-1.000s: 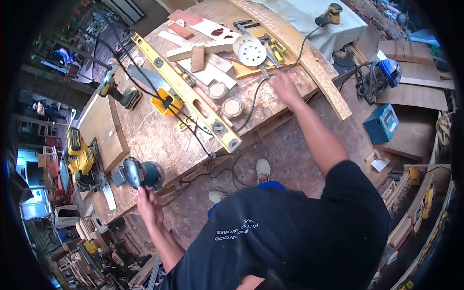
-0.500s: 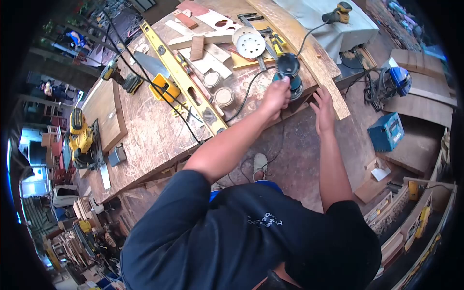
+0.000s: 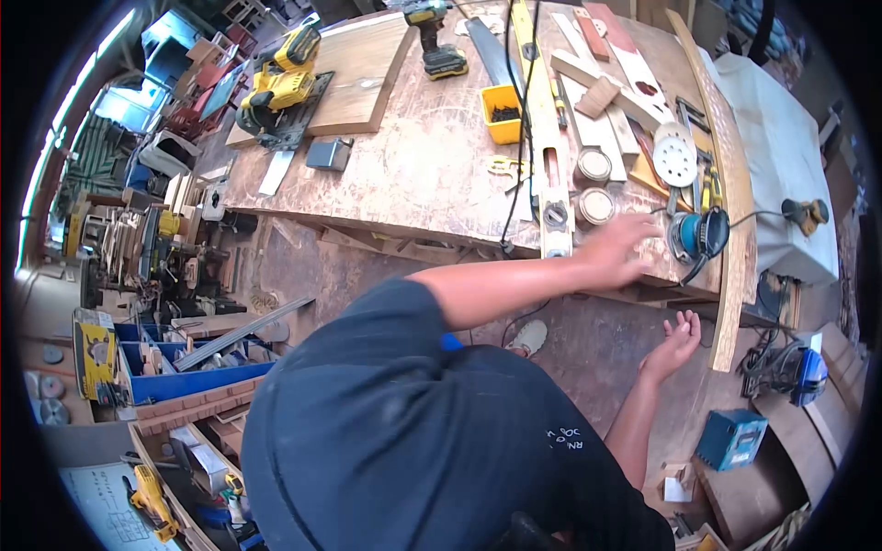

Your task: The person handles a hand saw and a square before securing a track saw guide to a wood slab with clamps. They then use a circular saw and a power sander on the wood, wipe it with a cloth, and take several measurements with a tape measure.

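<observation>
A teal and black orbital sander (image 3: 686, 237) rests on the workbench (image 3: 404, 184) near its front right corner. My left hand (image 3: 620, 252) hovers just left of it, fingers apart and holding nothing, with a small gap to the tool. Lower down, past the bench's front edge, my right hand (image 3: 675, 349) is held palm up with loosely curled fingers and nothing in it. A long wooden board (image 3: 732, 202) runs along the right end of the bench, beyond the sander. Two round jars (image 3: 594, 206) stand left of the sander, beside a yellow spirit level (image 3: 555, 213).
Behind the sander lie a perforated sanding disc (image 3: 675, 158), clamps and wood offcuts. Farther left are a yellow bin (image 3: 502, 115), a drill (image 3: 432, 39) and a yellow saw (image 3: 280, 87). Dark cords hang across the bench. A teal case (image 3: 731, 439) sits at lower right.
My left hand has let go of the sander and drawn back left. My right hand has come away from the board and turned palm up. The view has swung left.
</observation>
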The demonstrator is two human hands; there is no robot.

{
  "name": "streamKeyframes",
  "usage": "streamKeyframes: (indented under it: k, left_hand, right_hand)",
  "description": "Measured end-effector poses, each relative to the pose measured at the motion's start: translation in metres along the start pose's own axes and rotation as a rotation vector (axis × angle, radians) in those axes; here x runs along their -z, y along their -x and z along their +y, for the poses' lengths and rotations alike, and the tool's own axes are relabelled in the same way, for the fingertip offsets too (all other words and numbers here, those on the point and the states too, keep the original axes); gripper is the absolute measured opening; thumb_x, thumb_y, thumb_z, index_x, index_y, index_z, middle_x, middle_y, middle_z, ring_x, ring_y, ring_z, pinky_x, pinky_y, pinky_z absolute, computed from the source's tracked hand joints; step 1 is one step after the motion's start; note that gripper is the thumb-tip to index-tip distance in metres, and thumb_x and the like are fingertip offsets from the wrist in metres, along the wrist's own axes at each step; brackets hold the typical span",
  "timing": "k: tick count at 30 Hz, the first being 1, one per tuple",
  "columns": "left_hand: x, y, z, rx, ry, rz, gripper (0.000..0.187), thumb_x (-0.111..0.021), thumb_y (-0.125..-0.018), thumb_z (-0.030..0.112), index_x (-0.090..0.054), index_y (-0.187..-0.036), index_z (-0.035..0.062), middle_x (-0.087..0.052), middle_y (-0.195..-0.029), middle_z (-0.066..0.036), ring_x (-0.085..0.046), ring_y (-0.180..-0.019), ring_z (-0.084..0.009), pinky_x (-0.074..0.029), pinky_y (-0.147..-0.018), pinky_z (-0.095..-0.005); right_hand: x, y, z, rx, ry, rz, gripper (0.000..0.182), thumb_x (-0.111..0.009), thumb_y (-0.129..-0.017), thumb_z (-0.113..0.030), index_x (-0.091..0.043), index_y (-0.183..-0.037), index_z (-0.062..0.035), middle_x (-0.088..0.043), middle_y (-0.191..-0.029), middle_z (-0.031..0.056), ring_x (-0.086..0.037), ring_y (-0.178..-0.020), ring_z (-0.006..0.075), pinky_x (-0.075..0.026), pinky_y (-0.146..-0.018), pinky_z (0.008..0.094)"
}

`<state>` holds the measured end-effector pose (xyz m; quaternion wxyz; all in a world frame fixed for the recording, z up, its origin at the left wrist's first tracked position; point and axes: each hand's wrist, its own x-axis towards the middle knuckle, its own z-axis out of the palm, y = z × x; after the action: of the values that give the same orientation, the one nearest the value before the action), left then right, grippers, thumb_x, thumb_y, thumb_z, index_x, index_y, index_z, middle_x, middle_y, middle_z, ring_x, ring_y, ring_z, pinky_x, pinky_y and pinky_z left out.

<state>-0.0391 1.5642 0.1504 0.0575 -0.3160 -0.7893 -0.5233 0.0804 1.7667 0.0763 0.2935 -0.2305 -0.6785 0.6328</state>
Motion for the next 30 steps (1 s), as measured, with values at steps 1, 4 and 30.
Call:
streamKeyframes:
  k: [1,4,30]
  left_hand:
    - [0.046,0.016,-0.011,-0.083,-0.064,0.082,0.047,-0.068,-0.079,0.015,-0.055,-0.124,0.0118,-0.048,-0.131,-0.019,-0.043,-0.127,-0.0368,-0.037,-0.105,-0.0421]
    - [0.191,0.075,-0.081,0.118,-0.33,0.439,0.044,-0.071,-0.073,0.006,-0.056,-0.114,0.0052,-0.054,-0.123,-0.017,-0.046,-0.123,-0.0326,-0.036,-0.105,-0.0393]
    - [0.485,0.258,-0.246,0.683,0.211,0.245,0.034,-0.058,-0.094,0.031,-0.066,-0.112,0.0038,-0.069,-0.097,-0.013,-0.064,-0.085,-0.018,-0.051,-0.077,-0.0332]
  right_hand:
    - [-0.012,0.003,-0.006,0.01,-0.006,-0.004,0.039,-0.042,-0.101,-0.021,-0.04,-0.132,0.0026,-0.048,-0.132,0.0176,-0.052,-0.118,0.0265,-0.047,-0.09,0.036]
    - [-0.062,0.021,-0.038,0.248,-0.067,-0.259,0.033,-0.048,-0.096,-0.01,-0.045,-0.126,0.003,-0.055,-0.12,0.0144,-0.057,-0.105,0.021,-0.049,-0.084,0.0319]
    - [-0.507,0.193,-0.078,0.548,1.207,-0.741,0.091,-0.087,-0.06,-0.021,-0.042,-0.139,-0.0193,-0.049,-0.129,0.0163,-0.049,-0.117,0.0354,-0.042,-0.097,0.0449]
